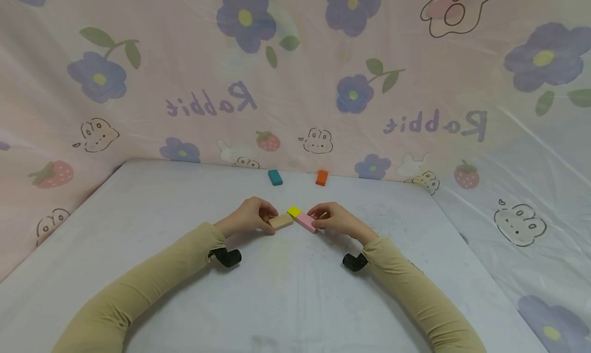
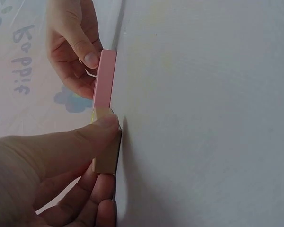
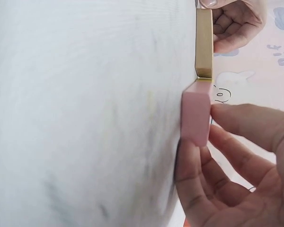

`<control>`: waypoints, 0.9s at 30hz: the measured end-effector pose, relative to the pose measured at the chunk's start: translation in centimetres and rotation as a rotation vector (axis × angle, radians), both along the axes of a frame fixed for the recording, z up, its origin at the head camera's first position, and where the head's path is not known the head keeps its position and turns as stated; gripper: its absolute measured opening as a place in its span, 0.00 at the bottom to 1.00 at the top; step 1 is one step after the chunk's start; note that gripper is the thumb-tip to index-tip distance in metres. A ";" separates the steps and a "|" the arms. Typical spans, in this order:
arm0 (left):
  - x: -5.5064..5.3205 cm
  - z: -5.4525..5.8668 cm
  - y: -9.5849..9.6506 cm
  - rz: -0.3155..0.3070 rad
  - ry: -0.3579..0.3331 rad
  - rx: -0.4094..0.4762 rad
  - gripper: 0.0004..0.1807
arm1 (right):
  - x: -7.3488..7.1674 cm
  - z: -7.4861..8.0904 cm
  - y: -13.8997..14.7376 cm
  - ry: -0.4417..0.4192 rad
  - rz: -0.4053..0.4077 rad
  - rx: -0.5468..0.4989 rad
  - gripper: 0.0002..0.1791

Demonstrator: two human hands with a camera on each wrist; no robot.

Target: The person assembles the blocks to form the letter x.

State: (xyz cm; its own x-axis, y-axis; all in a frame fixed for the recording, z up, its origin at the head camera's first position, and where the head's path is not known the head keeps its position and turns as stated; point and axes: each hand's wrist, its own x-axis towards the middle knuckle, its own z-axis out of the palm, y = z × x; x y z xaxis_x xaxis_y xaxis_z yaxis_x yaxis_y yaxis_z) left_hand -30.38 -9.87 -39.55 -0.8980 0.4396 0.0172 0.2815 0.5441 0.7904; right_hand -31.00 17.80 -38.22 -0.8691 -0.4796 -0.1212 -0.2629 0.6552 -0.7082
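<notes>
In the head view my left hand (image 1: pixel 250 215) pinches a natural wood-coloured block (image 1: pixel 281 221) by its outer end. My right hand (image 1: pixel 339 218) holds a pink block (image 1: pixel 306 222) between thumb and fingers. A yellow block (image 1: pixel 294 212) lies between the two, at their inner ends. In the left wrist view, the left thumb lies across the wooden block (image 2: pixel 105 158), and the pink block (image 2: pixel 104 80) stretches beyond it. The right wrist view shows the pink block (image 3: pixel 196 116) close to the wooden block (image 3: pixel 204 42), with only a thin yellow strip visible there.
Toward the back of the white table (image 1: pixel 295 301) lie a teal block (image 1: pixel 275 177) and an orange block (image 1: pixel 321 178). Behind them hangs a pale pink cloth (image 1: pixel 295 86) printed with flowers and rabbits. Black wrist cameras (image 1: pixel 228 257) sit under both sleeves.
</notes>
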 end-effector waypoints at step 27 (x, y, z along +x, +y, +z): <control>0.2 -0.1 0.3 -0.008 0.035 0.033 0.21 | 0.2 0.2 -0.1 0.009 0.014 -0.017 0.15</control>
State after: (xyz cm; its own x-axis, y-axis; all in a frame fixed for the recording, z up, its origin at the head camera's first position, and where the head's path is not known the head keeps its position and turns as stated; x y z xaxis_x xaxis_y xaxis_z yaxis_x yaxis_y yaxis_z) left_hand -30.18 -9.61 -39.65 -0.8929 0.4458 0.0630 0.3135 0.5152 0.7977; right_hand -30.80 17.69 -37.98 -0.8632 -0.4938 -0.1052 -0.2783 0.6393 -0.7169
